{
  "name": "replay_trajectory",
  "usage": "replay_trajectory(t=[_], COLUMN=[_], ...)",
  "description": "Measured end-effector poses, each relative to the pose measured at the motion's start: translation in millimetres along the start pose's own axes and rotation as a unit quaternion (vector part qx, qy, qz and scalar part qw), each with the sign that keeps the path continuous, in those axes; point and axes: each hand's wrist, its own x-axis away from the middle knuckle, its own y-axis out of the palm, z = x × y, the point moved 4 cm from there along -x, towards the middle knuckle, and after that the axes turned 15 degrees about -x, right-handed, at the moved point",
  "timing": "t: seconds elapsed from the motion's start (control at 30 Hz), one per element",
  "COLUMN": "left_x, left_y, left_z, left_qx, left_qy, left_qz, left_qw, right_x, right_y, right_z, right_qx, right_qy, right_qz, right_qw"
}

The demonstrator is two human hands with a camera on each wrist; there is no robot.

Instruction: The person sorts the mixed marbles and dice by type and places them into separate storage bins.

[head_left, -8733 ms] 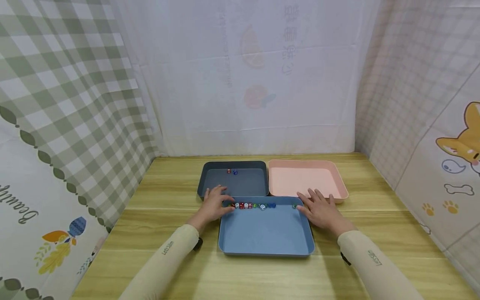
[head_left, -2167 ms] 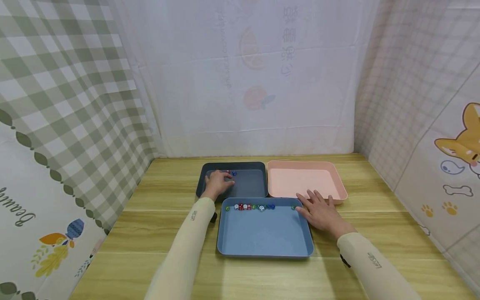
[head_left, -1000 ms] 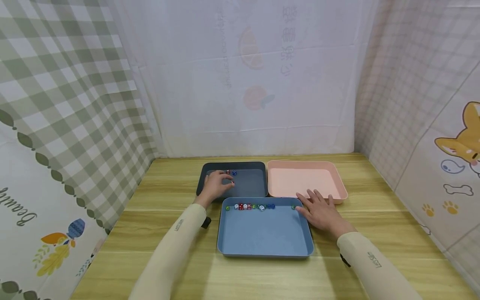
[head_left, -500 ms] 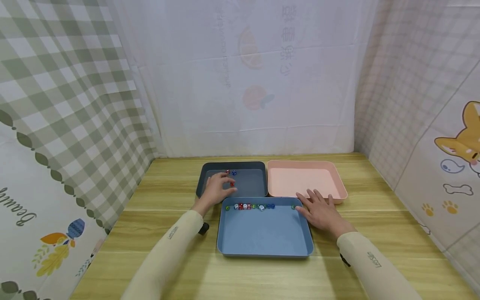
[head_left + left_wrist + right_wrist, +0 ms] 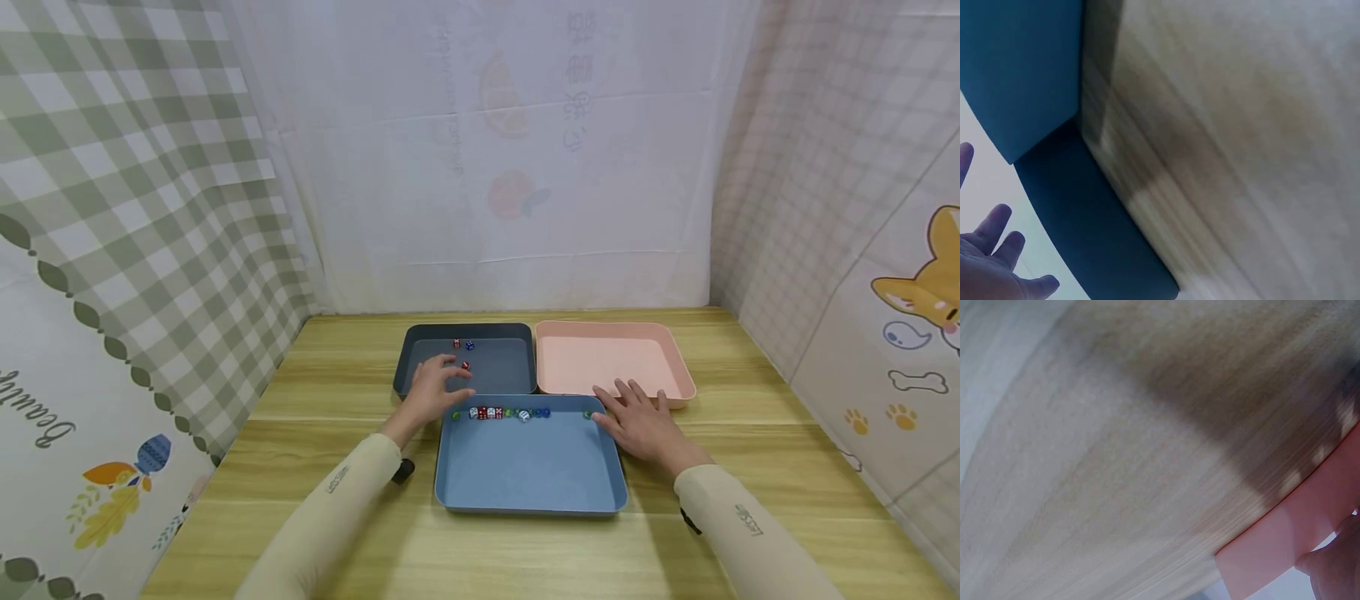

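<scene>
My left hand [image 5: 431,393] hovers over the front edge of the dark grey tray [image 5: 502,379], fingers spread and holding nothing. In that tray lie two red dice, one near the fingertips [image 5: 466,366] and one farther back [image 5: 456,343], beside a blue die [image 5: 469,345]. Along the far side of the blue tray [image 5: 532,471] runs a row of red dice [image 5: 482,413], white dice [image 5: 473,413], green pieces [image 5: 509,413] and blue pieces [image 5: 545,412]. My right hand [image 5: 641,421] rests with spread fingers where the blue and pink trays meet, its thumb near a green piece [image 5: 588,414].
The pink tray [image 5: 611,358] stands at the back right, against the dark grey one. All three trays sit on a wood-grain table [image 5: 337,358]. Cloth curtains [image 5: 502,167] close off the back and both sides.
My left hand has let a red die down into the dark grey tray and drawn back toward me, fingers opening. Earlier it was over the blue tray's left end. The right hand stays put.
</scene>
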Motion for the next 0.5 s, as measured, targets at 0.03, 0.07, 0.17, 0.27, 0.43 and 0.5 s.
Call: replay_trajectory(t=[0.03, 0.07, 0.17, 0.27, 0.43, 0.5], left_x=[1.2, 2.6, 7.3, 12.3, 17.8, 19.3], left_y=[0.3, 0.6, 1.9, 4.0, 8.1, 9.8], left_z=[-0.1, -0.2, -0.6, -1.0, -0.5, 0.0], left_qx=[0.002, 0.003, 0.005, 0.002, -0.013, -0.02], left_qy=[0.002, 0.004, 0.013, 0.021, 0.025, 0.024], left_qz=[0.001, 0.001, 0.003, 0.004, 0.004, 0.002], left_qw=[1.0, 1.0, 0.9999, 0.9998, 0.9996, 0.9995], right_x=[0.0, -0.1, 0.1, -0.3, -0.7, -0.3], right_y=[0.0, 0.2, -0.1, -0.1, 0.7, 0.7], right_z=[-0.2, -0.2, -1.4, -1.8, -0.4, -0.3], right_qx=[0.0, 0.001, 0.001, 0.002, 0.004, 0.005], right_qy=[0.0, 0.0, -0.001, -0.005, -0.002, -0.001], right_qz=[0.0, 0.0, 0.001, 0.004, 0.003, 0.002], right_qw=[1.0, 1.0, 1.0, 1.0, 1.0, 1.0])
